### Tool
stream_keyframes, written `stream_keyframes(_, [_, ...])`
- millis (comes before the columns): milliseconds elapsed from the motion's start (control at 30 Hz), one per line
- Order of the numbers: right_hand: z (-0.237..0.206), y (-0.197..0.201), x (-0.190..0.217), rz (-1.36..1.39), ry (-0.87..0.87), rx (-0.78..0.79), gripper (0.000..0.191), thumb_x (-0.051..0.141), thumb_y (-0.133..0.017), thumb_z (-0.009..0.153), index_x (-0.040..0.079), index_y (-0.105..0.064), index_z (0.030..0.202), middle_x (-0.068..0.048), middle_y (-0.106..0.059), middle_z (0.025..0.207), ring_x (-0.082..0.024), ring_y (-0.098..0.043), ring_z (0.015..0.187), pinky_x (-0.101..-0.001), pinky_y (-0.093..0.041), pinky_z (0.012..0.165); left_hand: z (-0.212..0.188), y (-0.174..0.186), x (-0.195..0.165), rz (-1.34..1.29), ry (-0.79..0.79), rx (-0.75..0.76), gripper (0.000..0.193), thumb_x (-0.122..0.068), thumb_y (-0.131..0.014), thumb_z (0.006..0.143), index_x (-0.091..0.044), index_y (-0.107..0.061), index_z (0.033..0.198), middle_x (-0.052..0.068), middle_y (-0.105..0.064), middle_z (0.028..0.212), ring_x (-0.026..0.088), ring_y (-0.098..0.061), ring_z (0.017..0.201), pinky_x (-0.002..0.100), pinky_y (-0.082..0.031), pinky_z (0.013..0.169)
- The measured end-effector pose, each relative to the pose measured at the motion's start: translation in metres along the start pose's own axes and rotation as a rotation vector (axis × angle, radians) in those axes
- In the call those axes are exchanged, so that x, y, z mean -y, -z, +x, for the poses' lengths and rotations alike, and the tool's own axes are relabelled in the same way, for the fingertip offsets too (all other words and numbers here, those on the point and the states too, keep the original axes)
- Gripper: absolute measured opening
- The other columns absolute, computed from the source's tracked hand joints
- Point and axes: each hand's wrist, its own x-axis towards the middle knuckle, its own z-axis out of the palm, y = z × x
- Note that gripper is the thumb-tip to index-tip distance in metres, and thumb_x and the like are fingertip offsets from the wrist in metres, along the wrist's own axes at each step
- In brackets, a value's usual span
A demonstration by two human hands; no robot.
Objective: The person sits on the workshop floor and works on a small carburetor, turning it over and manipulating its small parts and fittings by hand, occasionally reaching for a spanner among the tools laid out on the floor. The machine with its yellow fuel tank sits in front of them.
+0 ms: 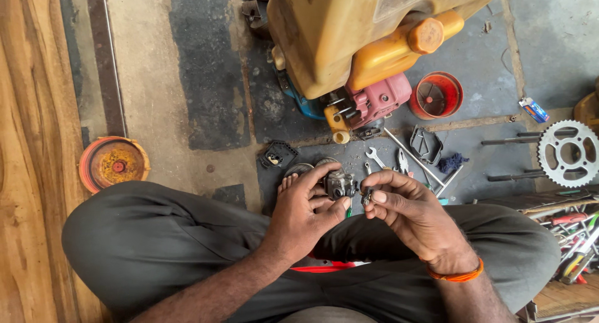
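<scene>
My left hand [306, 211] grips a small grey metal carburettor body [340, 184] between thumb and fingers, held above my crossed legs. My right hand [409, 207] pinches a tiny dark part [366, 196] right beside the carburettor, almost touching it. An orange band circles my right wrist. Just beyond the hands, round metal parts [299, 169] lie on the floor by my bare toes.
A yellow tank on a small engine with a pink housing [377, 101] stands ahead. On the floor lie a spanner [376, 157], a long rod [412, 154], a black frame [426, 144], an orange cup [437, 95], a sprocket [568, 152] and an orange disc [114, 164]. Several tools fill a box [574, 236] at right.
</scene>
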Motion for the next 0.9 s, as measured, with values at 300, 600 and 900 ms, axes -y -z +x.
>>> stream_keyframes(300, [0.002, -0.001, -0.005, -0.062, 0.049, -0.028, 0.024, 0.006, -0.072, 0.093, -0.003, -0.068, 0.115, -0.006, -0.069, 0.093, -0.016, -0.066, 0.083, -0.0308, -0.054, 0.076, -0.002, 0.000, 0.002, 0.084, 0.001, -0.010, 0.063, -0.017, -0.077, 0.088, -0.003, -0.052, 0.144, 0.016, -0.064, 0.115, 0.020, -0.078, 0.096, 0.030, -0.063, 0.091])
stream_keyframes(600, [0.005, -0.010, -0.016, -0.327, 0.227, -0.121, 0.025, 0.008, -0.073, 0.092, -0.002, -0.070, 0.114, -0.005, -0.069, 0.097, -0.013, -0.062, 0.086, -0.0297, -0.051, 0.080, 0.001, 0.001, 0.005, 0.034, 0.018, -0.027, 0.062, -0.021, -0.076, 0.088, -0.003, -0.053, 0.142, 0.017, -0.061, 0.117, 0.022, -0.076, 0.104, 0.030, -0.067, 0.089])
stream_keyframes(900, [-0.003, -0.017, -0.015, -0.539, 0.387, -0.130, 0.023, 0.004, -0.070, 0.094, 0.001, -0.069, 0.117, -0.003, -0.070, 0.102, -0.010, -0.063, 0.090, -0.0266, -0.053, 0.080, 0.003, 0.002, 0.009, -0.151, 0.125, 0.045, 0.062, -0.020, -0.071, 0.091, -0.003, -0.049, 0.146, 0.020, -0.072, 0.116, 0.023, -0.077, 0.107, 0.031, -0.065, 0.091])
